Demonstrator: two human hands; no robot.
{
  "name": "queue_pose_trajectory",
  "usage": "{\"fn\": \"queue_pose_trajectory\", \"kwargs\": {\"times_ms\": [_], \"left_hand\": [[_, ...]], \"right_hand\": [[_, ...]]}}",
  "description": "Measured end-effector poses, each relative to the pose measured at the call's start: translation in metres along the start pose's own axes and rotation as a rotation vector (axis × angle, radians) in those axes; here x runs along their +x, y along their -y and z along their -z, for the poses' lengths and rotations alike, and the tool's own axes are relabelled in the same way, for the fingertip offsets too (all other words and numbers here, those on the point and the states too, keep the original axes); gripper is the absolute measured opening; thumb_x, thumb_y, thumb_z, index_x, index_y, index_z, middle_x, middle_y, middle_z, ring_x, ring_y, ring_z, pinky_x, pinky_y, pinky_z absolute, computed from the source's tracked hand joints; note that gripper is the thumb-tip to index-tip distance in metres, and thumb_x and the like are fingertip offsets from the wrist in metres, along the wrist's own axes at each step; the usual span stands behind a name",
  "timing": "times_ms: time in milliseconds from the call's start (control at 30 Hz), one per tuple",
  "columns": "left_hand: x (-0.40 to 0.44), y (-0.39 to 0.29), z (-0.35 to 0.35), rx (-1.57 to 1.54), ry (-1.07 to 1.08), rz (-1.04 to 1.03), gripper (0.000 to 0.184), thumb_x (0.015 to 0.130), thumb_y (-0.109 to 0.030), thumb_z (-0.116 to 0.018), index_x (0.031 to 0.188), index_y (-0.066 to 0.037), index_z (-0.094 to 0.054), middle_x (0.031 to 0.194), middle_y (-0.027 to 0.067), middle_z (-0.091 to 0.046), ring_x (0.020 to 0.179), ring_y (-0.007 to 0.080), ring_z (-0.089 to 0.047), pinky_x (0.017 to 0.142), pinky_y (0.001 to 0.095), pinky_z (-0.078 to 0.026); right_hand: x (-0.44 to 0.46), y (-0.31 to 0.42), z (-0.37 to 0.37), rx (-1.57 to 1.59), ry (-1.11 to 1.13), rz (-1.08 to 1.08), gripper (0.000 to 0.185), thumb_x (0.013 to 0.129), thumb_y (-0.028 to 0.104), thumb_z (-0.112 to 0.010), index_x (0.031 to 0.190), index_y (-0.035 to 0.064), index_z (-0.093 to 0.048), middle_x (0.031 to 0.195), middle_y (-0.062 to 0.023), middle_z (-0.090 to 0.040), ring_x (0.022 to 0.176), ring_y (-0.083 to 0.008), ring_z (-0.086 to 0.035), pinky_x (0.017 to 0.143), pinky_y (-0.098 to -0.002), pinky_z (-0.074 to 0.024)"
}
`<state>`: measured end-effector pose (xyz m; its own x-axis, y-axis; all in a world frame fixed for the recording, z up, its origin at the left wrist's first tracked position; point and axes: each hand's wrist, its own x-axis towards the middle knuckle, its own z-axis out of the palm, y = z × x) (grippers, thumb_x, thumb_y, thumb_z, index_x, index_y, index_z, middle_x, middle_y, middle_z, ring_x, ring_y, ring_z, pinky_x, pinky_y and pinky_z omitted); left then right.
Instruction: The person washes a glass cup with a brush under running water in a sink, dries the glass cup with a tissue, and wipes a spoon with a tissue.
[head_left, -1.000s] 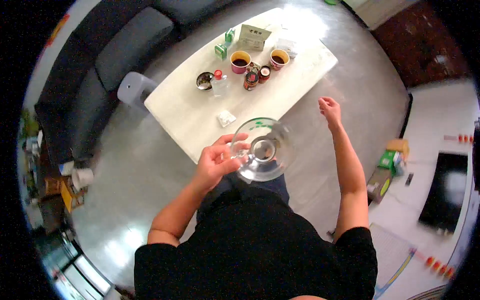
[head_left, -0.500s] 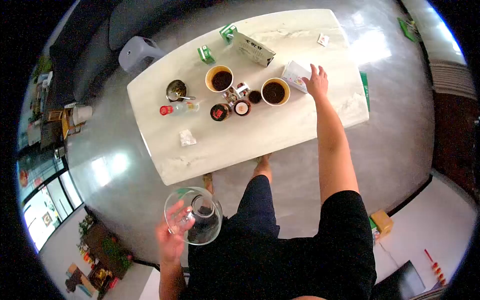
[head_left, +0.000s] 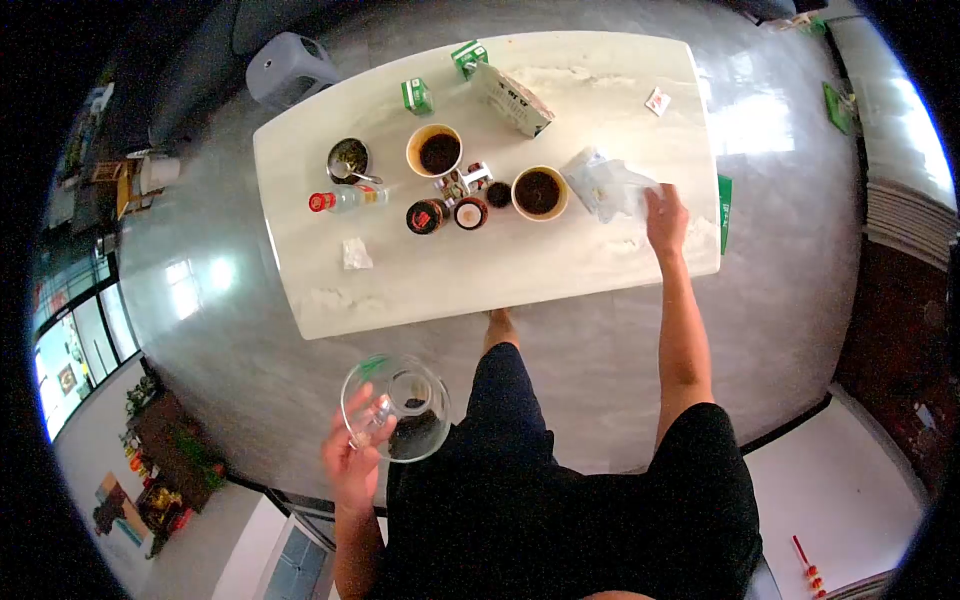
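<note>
A clear glass teapot or pitcher [head_left: 425,435] is in my left hand [head_left: 352,455], fingers closed round its handle, in front of the table's near left edge. Over the right part of the table, my right hand [head_left: 666,218] pinches a white tissue [head_left: 632,190] that stretches up from its pack [head_left: 596,182]. Left of the pack stands a paper cup of dark liquid [head_left: 539,193]. A second such cup [head_left: 436,152] is farther left. Two dark-lidded jars [head_left: 427,217] [head_left: 470,213] stand near the cups.
On the white table [head_left: 420,300] are a red-capped bottle [head_left: 346,199] lying down, a small bowl with a spoon [head_left: 348,158], green boxes [head_left: 416,95], a standing pouch [head_left: 512,102] and small white packets [head_left: 356,254]. A grey stool [head_left: 290,70] stands beyond the far left corner.
My right hand has closed on the tissue and drawn it to the right out of the pack. The glass vessel stays in my left hand. Earlier, the view swung over the table.
</note>
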<state>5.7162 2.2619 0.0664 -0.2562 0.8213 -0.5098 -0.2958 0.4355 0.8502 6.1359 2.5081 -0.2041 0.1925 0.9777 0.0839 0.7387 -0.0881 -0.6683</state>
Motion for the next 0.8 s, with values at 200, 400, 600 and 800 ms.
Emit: {"fn": "queue_pose_trajectory", "kwargs": {"times_ms": [200,400,600,800], "left_hand": [[-0.002,0.010,0.014,0.004,0.000,-0.008,0.048,0.078,-0.023,-0.070,0.114,0.004,-0.055,0.132,0.0203,-0.041,0.117,0.0326,-0.048,0.091,0.0426,-0.050],[-0.006,0.018,0.032,-0.030,-0.025,-0.005,0.046,0.079,-0.025,-0.070,0.113,0.004,-0.056,0.133,0.0188,-0.040,0.118,0.0319,-0.048,0.092,0.0428,-0.049],[-0.004,0.022,0.043,-0.037,-0.080,0.026,0.045,0.080,-0.022,-0.068,0.116,0.001,-0.055,0.133,0.0187,-0.041,0.118,0.0315,-0.047,0.092,0.0427,-0.048],[-0.007,0.020,0.075,-0.029,-0.079,0.009,0.042,0.081,-0.017,-0.066,0.117,0.002,-0.054,0.132,0.0184,-0.042,0.117,0.0311,-0.049,0.091,0.0416,-0.049]], "right_hand": [[0.022,0.055,0.072,-0.223,-0.476,0.152,0.032,0.090,0.015,-0.055,0.120,0.0133,-0.046,0.103,-0.0138,-0.061,0.085,-0.0256,-0.065,0.062,-0.0355,-0.0537],[0.037,0.028,0.070,-0.727,-0.376,0.524,0.029,0.081,0.002,-0.058,0.106,0.0166,-0.061,0.104,-0.0051,-0.062,0.072,-0.0196,-0.064,0.055,-0.0287,-0.0523],[-0.006,-0.003,-0.068,-0.840,0.385,0.185,0.059,0.086,0.042,-0.051,0.133,0.0071,-0.039,0.142,-0.0046,-0.031,0.135,-0.0235,-0.022,0.108,-0.0520,-0.0172],[-0.008,-0.042,-0.099,-0.540,0.056,-0.160,0.020,0.081,0.029,-0.056,0.081,0.0129,-0.068,0.078,-0.0126,-0.065,0.073,-0.0329,-0.063,0.067,-0.0420,-0.0492]]}}
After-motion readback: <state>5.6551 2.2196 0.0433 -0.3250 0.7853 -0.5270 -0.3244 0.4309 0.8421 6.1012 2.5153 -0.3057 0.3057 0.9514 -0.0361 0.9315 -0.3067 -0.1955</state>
